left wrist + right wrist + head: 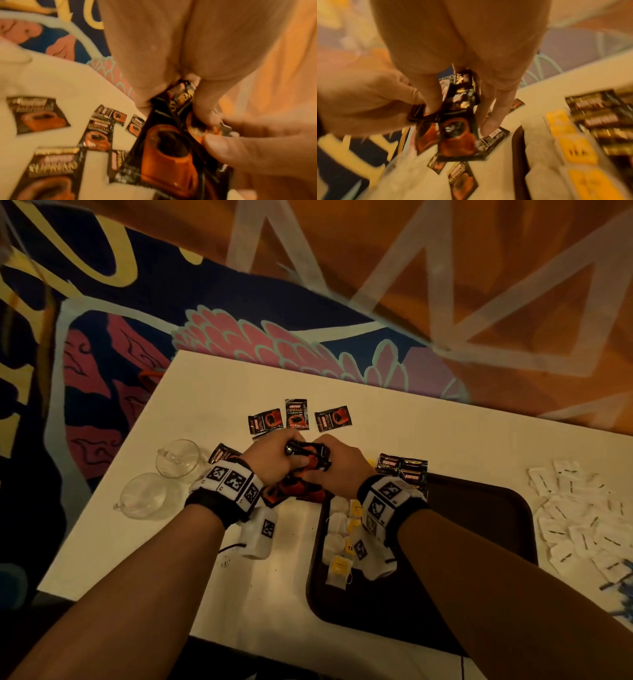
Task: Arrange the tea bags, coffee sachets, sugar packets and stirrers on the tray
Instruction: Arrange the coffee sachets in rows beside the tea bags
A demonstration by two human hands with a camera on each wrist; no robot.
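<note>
1. Sachets: a bunch of coffee sachets [310, 457] is being held between both hands, above the table [212, 392], just off the left edge of the tray [479, 494].
2. Left hand [274, 457] is curling its fingers round the top of the bunch; right hand [337, 470] is pinching the same bunch from the other side, with one finger [491, 121] sticking out straight below it. Both grips are closed tight on the bunch.
3. Handling, as a judgement: the packs are looking light, thin and glossy, likely sliding against each other, so pinching across the flat faces near the sealed top edge is looking safest; a loose fan could spill.
4. Material: black crinkly foil, flat rectangles, with an orange cup print [168, 151] and gold lettering.
5. Beyond the grip: three loose sachets [297, 416] are lying on the table. More loose ones [97, 135] are lying under and left of the grip.
6. Right of the grip: a stacked row of sachets [404, 470] is sitting at the tray's far corner.
7. Nearer the person than the grip: tea bags [339, 566] with yellow tags are lining the tray's left side, soft and papery.
8. Far right of the grip: white sugar packets [582, 518] are piling on the table, off the tray. Blurry blue bits [620, 597] at the edge are possibly the stirrers; cannot tell.
9. Left of the grip: two clear glass cups [164, 481] are standing on the table.
</note>
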